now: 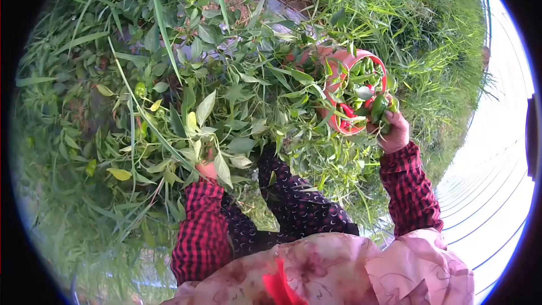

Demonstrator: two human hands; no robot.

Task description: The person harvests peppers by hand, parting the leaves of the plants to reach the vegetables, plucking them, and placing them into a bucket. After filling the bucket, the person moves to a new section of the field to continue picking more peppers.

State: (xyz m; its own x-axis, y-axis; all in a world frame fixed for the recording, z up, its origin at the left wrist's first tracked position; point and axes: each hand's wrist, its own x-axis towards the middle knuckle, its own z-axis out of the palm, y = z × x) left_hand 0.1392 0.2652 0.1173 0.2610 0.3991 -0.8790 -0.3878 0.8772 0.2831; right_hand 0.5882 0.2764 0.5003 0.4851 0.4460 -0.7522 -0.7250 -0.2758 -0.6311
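Note:
My right hand (pixel 397 130) is at the mouth of a pinkish-red bucket (pixel 334 73), its fingers closed on a green pepper (pixel 379 107). Inside the bucket are several green peppers and some red peppers (pixel 345 111), with a few leaves among them. The bucket leans, its opening facing right. Among the pepper plants (pixel 237 101) on the left is my left hand (pixel 208 169). Leaves cover its fingers, so what it touches or holds is hidden.
Tall grass (pixel 429 39) grows thickly on the right, and long blades cross the plants. A few green peppers (pixel 140 89) hang on the plants at left. Pale plastic sheeting (pixel 480 192) with curved ribs borders the right side.

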